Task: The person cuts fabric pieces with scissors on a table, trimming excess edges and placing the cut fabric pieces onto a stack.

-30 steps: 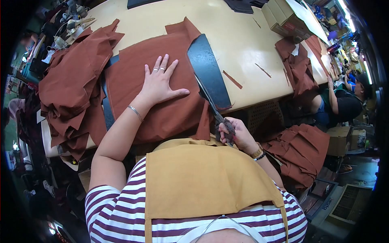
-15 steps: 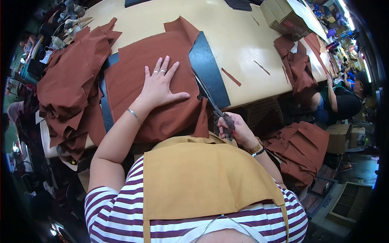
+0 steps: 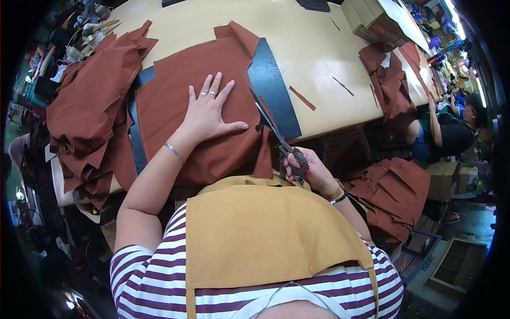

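Note:
My left hand (image 3: 211, 114) lies flat with fingers spread on a rust-brown piece of fabric (image 3: 186, 80). That fabric rests over a dark board (image 3: 271, 80), which shows at both sides. My right hand (image 3: 308, 169) is wrapped round the handles of a pair of scissors (image 3: 272, 123); the handles look bound in dark cloth. The blades point up and left along the fabric's right edge and stand apart. A narrow strip of fabric hangs beside the blades toward the table's front edge.
A heap of rust-brown fabric (image 3: 95, 106) lies at the left of the pale table (image 3: 313, 58). Thin scraps (image 3: 303, 98) lie to the right. A cardboard box (image 3: 372, 24) stands at the back right. More fabric (image 3: 393, 196) is piled low right. Another person (image 3: 451, 127) sits at far right.
The scissor blades have opened wider at the fabric's right edge, and a thin strip now shows to their right. My left hand keeps its place on the fabric.

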Motion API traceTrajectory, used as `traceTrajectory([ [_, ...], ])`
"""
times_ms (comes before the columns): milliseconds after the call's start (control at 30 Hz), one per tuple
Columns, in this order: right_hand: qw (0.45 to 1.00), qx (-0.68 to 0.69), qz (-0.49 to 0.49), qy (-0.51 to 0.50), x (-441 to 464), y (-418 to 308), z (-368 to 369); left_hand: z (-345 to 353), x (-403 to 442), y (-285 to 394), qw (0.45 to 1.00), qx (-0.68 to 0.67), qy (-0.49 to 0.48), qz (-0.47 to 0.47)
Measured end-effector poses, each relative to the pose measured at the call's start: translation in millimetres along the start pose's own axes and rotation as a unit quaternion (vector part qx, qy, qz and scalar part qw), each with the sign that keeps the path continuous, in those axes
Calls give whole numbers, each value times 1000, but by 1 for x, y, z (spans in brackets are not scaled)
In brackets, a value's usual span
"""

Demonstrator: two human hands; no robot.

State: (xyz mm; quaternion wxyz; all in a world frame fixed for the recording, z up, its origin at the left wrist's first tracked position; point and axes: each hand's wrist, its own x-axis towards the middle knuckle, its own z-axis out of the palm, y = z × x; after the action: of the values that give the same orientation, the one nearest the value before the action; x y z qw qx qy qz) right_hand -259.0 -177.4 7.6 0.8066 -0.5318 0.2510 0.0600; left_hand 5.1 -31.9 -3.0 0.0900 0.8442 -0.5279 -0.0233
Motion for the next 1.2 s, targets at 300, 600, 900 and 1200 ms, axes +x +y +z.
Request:
traceTrajectory([
  [300, 999, -21, 8, 33, -7, 4, 3, 3, -1, -1, 1000, 0, 12, -1],
  [600, 1000, 6, -2, 8, 6, -2, 4, -1, -5, 4, 1000, 5, 1, 1],
  [900, 1000, 10, 1, 22, -4, 4, 4, 2, -3, 2, 1000, 2, 8, 0],
  [1200, 999, -17, 13, 34, -9, 3, 6, 2, -4, 2, 1000, 1, 7, -5],
])
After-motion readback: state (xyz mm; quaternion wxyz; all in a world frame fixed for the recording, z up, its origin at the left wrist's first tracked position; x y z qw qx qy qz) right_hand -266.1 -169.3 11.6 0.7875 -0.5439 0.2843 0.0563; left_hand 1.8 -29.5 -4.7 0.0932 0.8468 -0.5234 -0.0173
